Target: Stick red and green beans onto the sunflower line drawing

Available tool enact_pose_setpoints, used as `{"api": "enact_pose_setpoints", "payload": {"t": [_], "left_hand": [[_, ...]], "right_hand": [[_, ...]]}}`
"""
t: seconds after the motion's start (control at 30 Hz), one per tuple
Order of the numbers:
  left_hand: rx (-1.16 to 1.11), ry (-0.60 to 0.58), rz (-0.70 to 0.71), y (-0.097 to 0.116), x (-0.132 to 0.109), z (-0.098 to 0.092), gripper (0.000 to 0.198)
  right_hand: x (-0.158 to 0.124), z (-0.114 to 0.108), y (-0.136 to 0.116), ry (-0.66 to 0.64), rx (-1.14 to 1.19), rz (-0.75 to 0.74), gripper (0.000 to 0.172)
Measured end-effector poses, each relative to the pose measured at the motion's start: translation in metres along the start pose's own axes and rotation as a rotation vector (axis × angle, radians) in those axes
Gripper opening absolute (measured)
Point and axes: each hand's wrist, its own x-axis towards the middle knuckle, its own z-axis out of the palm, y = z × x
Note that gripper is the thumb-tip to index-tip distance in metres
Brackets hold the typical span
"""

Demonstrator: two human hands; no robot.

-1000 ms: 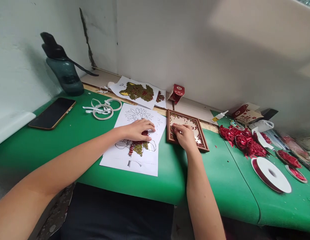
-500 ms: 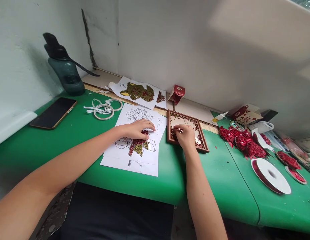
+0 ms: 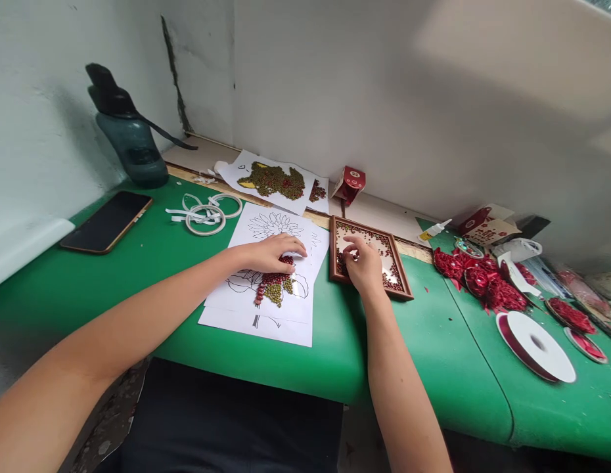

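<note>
My left hand (image 3: 278,253) lies over a white sheet with a flower line drawing (image 3: 236,309), its fingers spread. Beneath and beside its fingertips, red beans (image 3: 287,261) and green beans (image 3: 273,293) cover part of the drawing. Over a brown wooden frame (image 3: 403,270) to the right, my right hand (image 3: 364,264) has its thumb and index finger apart, low among loose beans. I see nothing between those fingertips. Red and green beans (image 3: 395,279) line the frame's inside edges around a pale bottom.
A finished-looking bean picture (image 3: 273,182) lies behind the sheet. To the left are white rings (image 3: 205,220), a phone (image 3: 107,222) and a bottle (image 3: 133,148). A glue bottle (image 3: 433,230), red ribbon flowers (image 3: 487,282) and a ribbon spool (image 3: 537,346) are on the right.
My right thumb and index finger, close together before, have moved apart over the beans in the frame. My left hand has stayed in place on the sheet.
</note>
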Motion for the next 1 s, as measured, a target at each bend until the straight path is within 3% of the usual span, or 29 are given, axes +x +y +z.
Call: {"api": "enact_pose_setpoints", "payload": {"t": [0.1,0.2,0.3,0.4,0.77,1.0], "left_hand": [[-0.017,-0.001,-0.003,0.001,0.0,-0.001,0.047],[-0.026,0.005,-0.005,0.0,0.0,-0.001,0.048],[-0.024,0.009,0.002,-0.002,0.001,0.0,0.05],[-0.013,0.012,0.019,-0.005,0.002,0.001,0.053],[-0.001,0.023,0.03,-0.003,0.003,0.002,0.05],[0.029,0.043,-0.007,0.001,0.004,0.005,0.043]], "right_hand": [[-0.008,0.005,-0.024,0.019,0.144,-0.107,0.035],[-0.02,0.016,-0.051,-0.132,0.344,-0.242,0.028],[-0.027,0.025,-0.067,-0.274,0.434,-0.287,0.035],[-0.029,0.028,-0.068,-0.328,0.448,-0.277,0.04],[-0.028,0.036,-0.061,-0.282,0.399,-0.371,0.026],[-0.028,0.028,-0.065,-0.148,0.42,-0.268,0.026]]}}
